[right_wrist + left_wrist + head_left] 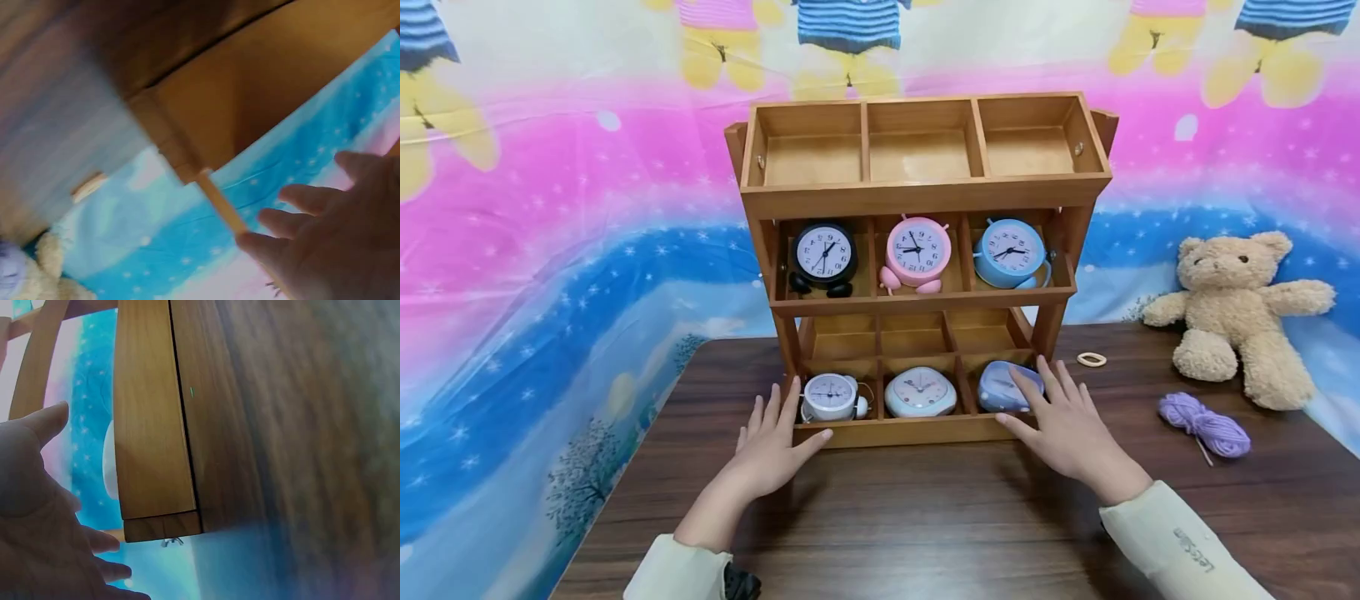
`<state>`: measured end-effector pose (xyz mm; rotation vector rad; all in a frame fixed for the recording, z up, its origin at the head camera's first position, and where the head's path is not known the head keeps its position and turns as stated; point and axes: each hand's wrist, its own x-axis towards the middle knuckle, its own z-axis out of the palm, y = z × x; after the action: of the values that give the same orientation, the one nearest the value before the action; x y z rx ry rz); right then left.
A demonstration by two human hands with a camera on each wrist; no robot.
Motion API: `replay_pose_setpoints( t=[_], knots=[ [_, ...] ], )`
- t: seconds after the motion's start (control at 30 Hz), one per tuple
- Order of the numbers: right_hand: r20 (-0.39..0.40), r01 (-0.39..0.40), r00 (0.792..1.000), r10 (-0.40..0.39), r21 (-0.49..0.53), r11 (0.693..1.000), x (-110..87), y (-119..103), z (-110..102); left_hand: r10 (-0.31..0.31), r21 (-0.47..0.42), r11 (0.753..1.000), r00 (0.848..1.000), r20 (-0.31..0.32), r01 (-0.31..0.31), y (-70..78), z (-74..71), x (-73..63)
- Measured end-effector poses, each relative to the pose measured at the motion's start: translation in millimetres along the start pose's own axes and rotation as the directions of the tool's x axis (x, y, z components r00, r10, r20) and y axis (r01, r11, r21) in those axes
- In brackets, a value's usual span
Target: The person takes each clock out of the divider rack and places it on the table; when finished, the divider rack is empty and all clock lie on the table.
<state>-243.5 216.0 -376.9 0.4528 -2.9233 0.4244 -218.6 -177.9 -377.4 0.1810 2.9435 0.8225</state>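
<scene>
A wooden three-tier shelf (925, 197) stands on the table. My left hand (767, 446), fingers spread, is at the front left corner of its bottom tier, nearest a white twin-bell clock (829, 392). Over the right corner my right hand (1071, 429) also has its fingers extended, overlapping a blue-violet clock (1000, 385). Between them sits a pale, rounded-square clock (920, 393). In the middle tier a black clock (824, 252), a pink clock (918, 252) and a light-blue clock (1011, 252) lean back upside down, bells below.
A teddy bear (1232, 308) sits at the table's back right. In front of it lies a purple yarn skein (1206, 425), with a small wooden ring (1092, 359) nearer the shelf. The shelf's top tier has three bare compartments. A printed cloth (587, 275) hangs behind the table (910, 525).
</scene>
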Motion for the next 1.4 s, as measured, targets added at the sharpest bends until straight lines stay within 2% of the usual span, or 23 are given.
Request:
replay_pose_setpoints(
  t=[0.13, 0.23, 0.37, 0.53, 0.63, 0.77, 0.83, 0.97, 1.2, 1.4],
  knots=[
    [-0.067, 0.079, 0.995, -0.077, 0.020, 0.997, 10.1, -19.8, -3.5, 0.003, -0.042, 0.999, 1.000, 0.004, -0.002, -2.7, -1.1, 5.8],
    [-0.130, 0.151, 0.981, -0.146, 0.028, 0.988, 19.5, -38.9, -8.3, 0.000, -0.096, 0.995, 1.000, 0.024, 0.003, -4.1, -3.9, 9.1],
    [-0.195, 0.246, 0.951, -0.239, 0.013, 0.969, 32.9, -65.7, -16.8, -0.002, -0.176, 0.984, 0.998, 0.064, 0.013, -6.9, -8.3, 14.8],
    [-0.204, 0.346, 0.918, -0.339, 0.003, 0.938, 51.2, -96.9, -25.7, -0.016, -0.276, 0.960, 0.995, 0.094, 0.041, -11.0, -10.1, 23.4],
    [-0.217, 0.395, 0.895, -0.389, -0.017, 0.919, 61.8, -113.2, -29.0, -0.020, -0.295, 0.955, 0.996, 0.090, 0.046, -11.1, -8.5, 27.8],
    [-0.258, 0.451, 0.856, -0.448, -0.050, 0.891, 75.9, -132.9, -33.6, -0.026, -0.282, 0.958, 0.997, 0.079, 0.047, -11.4, -4.3, 32.6],
    [-0.270, 0.467, 0.843, -0.465, -0.059, 0.882, 83.0, -142.2, -36.8, -0.040, -0.273, 0.960, 0.996, 0.075, 0.059, -12.0, -2.9, 33.4],
    [-0.276, 0.464, 0.844, -0.459, -0.052, 0.884, 98.0, -158.8, -44.7, -0.064, -0.259, 0.963, 0.996, 0.067, 0.079, -14.5, -1.9, 34.2],
    [-0.270, 0.443, 0.858, -0.436, -0.039, 0.896, 125.6, -180.2, -55.9, -0.077, -0.272, 0.958, 0.995, 0.060, 0.090, -18.1, -3.2, 37.8],
    [-0.283, 0.437, 0.854, -0.436, -0.061, 0.897, 145.0, -193.2, -63.7, -0.099, -0.236, 0.966, 0.994, 0.047, 0.107, -18.9, -0.6, 42.0]
  ],
)
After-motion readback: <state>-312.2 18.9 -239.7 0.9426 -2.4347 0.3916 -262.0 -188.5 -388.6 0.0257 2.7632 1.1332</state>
